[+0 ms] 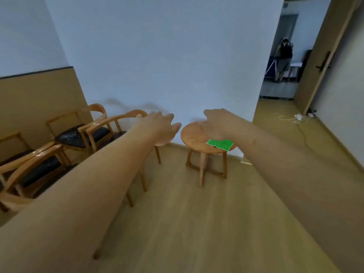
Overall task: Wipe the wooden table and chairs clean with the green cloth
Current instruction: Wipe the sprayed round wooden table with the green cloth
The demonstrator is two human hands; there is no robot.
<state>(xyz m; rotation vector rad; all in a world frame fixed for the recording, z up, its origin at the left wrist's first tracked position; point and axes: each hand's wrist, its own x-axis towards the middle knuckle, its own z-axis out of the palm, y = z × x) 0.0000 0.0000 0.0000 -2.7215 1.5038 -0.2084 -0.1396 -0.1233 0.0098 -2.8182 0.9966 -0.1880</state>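
A small round wooden table [194, 137] stands on the floor ahead. A folded green cloth [220, 144] lies flat on its right side, partly behind my right forearm. My right hand [215, 123] is stretched out in the air in front of the table top, palm down, holding nothing. My left hand [160, 128] reaches forward left of the table, fingers apart and empty. Wooden chairs with dark seats [78, 134] stand in a row along the left wall; the nearest one [37, 168] is beside my left forearm.
A white wall stands behind the table. A wooden floor [187, 223] stretches toward me. At the right an open doorway [283, 62] shows a person standing far off. A white cable and plug [298, 117] lie on the floor near the door.
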